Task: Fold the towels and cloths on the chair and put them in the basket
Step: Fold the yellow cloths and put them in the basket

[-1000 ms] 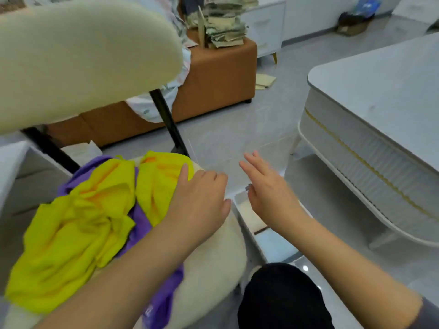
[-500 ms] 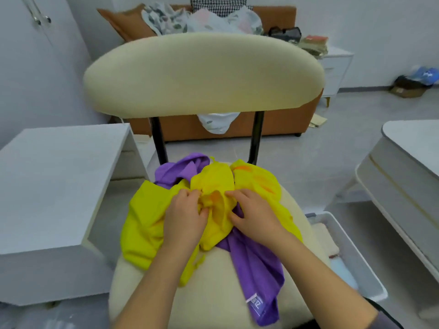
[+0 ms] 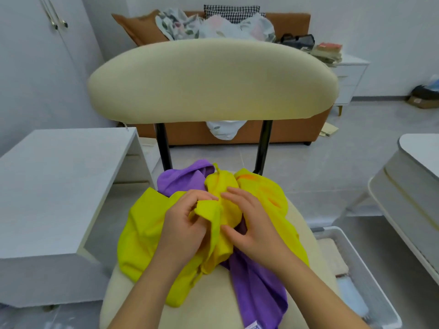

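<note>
Left grip (image 3: 187, 224) pinched the yellow cloth (image 3: 142, 229) by an edge, right grip (image 3: 251, 224) clasped its bunch; it lay on the chair (image 3: 213, 302) over a purple cloth (image 3: 259, 286). I'd lift clear, find corners first.

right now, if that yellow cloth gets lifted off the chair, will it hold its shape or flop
Probably floppy: the yellow cloth lies crumpled in folds, and one fold sags from the left hand. It may drag along the purple cloth tangled under it.
</note>
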Available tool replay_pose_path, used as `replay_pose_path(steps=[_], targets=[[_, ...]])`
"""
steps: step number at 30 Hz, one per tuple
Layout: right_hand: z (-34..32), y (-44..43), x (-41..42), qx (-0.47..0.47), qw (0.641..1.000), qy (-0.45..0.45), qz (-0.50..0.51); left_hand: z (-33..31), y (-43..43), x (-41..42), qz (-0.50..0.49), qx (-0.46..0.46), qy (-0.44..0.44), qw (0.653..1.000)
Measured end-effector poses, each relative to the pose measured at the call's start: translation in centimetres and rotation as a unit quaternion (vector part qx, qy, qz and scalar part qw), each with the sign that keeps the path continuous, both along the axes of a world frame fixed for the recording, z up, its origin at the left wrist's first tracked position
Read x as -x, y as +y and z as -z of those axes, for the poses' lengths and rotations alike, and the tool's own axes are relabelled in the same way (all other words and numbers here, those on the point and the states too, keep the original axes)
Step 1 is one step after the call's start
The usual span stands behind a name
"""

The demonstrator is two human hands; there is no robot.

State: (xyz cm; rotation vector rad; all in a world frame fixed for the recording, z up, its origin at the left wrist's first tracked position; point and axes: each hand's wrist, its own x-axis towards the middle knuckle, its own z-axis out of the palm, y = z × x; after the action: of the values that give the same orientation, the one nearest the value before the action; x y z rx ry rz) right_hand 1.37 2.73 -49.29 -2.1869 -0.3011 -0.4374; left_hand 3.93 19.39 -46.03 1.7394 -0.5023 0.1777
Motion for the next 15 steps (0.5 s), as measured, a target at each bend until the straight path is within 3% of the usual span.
replay_pose_path(steps=[5,9,13,15], targets=[[-0.4,1.3,0.4,-0.078,0.997,-0.006,0.012,-0.4,-0.1,0.2,-0.059,0.003,-0.036,0.998],[-1.9,1.6,1.5,-0.121,0.991,0.019,-0.050,-0.8,0.1,0.2,-0.091,0.007,0.019,0.996],[-0.4,2.9,1.8,-0.009,0.996,0.092,-0.015,-0.8,0.4,-0.1,-0.110,0.000,0.064,0.992],[0.3,3.4,1.7,-0.008,0.995,0.093,0.034,-0.8,0.7,-0.2,-0.100,0.018,0.079,0.992]])
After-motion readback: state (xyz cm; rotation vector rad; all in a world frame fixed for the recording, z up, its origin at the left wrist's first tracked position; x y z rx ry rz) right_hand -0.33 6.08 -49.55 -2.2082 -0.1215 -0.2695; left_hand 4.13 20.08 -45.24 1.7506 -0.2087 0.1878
